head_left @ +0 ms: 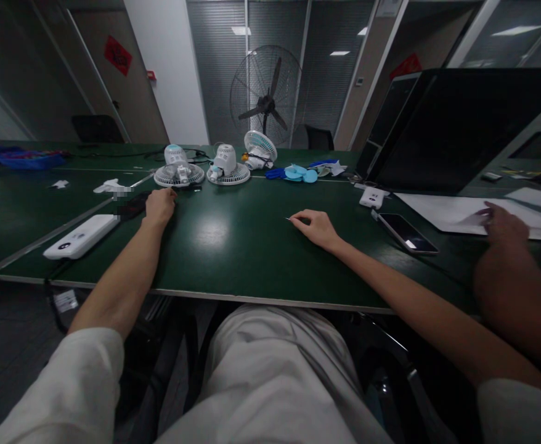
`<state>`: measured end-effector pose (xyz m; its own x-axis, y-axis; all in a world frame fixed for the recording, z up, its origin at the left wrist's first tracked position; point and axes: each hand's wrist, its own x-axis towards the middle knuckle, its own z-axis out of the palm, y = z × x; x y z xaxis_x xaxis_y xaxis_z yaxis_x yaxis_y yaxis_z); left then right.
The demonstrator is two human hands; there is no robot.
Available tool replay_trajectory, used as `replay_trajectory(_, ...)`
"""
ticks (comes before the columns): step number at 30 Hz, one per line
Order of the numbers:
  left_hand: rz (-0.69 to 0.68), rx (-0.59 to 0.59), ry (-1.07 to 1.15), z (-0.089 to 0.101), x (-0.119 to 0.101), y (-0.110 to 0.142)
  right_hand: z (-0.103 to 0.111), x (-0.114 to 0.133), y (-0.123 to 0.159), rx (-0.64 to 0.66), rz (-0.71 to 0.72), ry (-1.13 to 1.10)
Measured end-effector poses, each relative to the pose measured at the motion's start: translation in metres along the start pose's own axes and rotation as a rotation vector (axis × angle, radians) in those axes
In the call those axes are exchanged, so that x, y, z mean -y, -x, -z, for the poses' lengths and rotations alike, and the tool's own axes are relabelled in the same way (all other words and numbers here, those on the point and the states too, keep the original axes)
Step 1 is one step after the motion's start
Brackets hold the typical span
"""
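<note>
My left hand rests on the green table with its fingers curled closed, and whatever they may hold is hidden. Just beyond it lies a small white fan, face down. A dark flat object is directly left of that hand. Over the middle of the table, my right hand pinches a tiny thin piece, too small to name. Farther back are a second small fan, face down, a third fan tilted up, and light-blue fan blades.
A white power bank lies at left, a smaller white device and a phone at right. A large black monitor stands at back right. Another person's hand touches white paper. A blue tray sits far left.
</note>
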<state>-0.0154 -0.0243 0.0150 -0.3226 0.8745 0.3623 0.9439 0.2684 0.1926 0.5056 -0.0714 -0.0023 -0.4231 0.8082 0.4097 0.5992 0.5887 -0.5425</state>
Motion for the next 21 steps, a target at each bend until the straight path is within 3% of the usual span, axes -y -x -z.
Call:
replay_trajectory(4,0.004,-0.096,0.062,0.003,-0.003,0.002,-0.001,-0.002,0.0,-0.001,0.001,0.004)
replay_trajectory(12,-0.008,-0.173,0.148,0.007,-0.006,0.004,-0.004,-0.007,-0.002,-0.032,0.019,0.035)
replay_trajectory(21,0.058,-0.138,0.104,-0.003,0.008,-0.009,-0.002,-0.006,-0.001,-0.004,0.014,0.023)
